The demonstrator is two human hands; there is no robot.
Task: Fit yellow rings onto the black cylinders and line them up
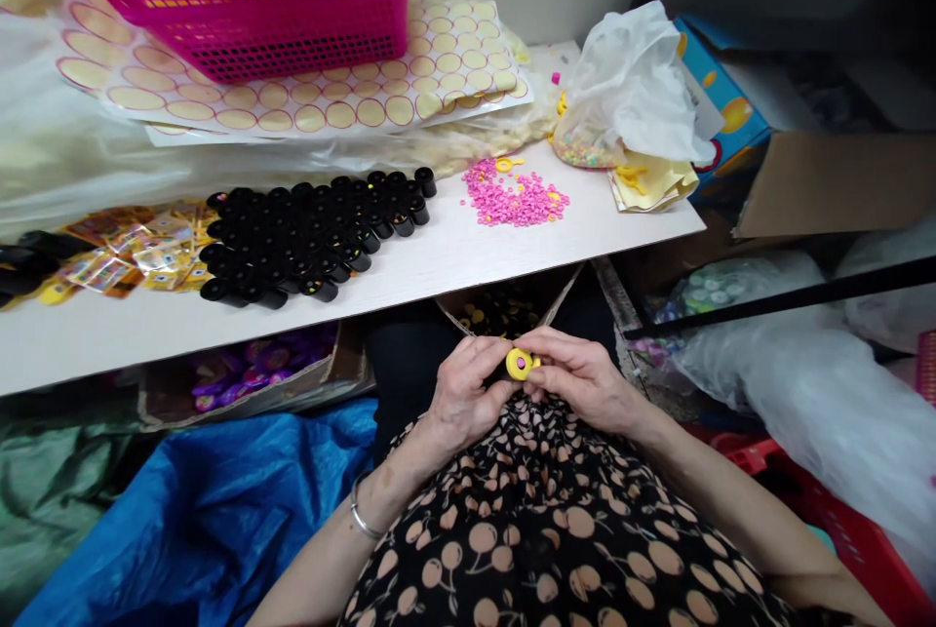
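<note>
My left hand [466,391] and my right hand [585,379] meet in my lap, below the table edge. Together they pinch a small yellow ring [519,364] with a pink piece in its centre. Just beyond my fingers an open cardboard box [504,308] under the table holds dark and yellow small parts. On the white table [453,256] a block of several black caps [314,227] lies on its side, and a small heap of pink beads [512,198] with a few yellow rings sits to its right.
Pink baskets [249,3] stand on sheets of round stickers [439,71] at the back. A white plastic bag [629,91] of small parts sits at the right end. Foil packets [124,252] lie left. Blue tarp [219,510] and bags fill the floor.
</note>
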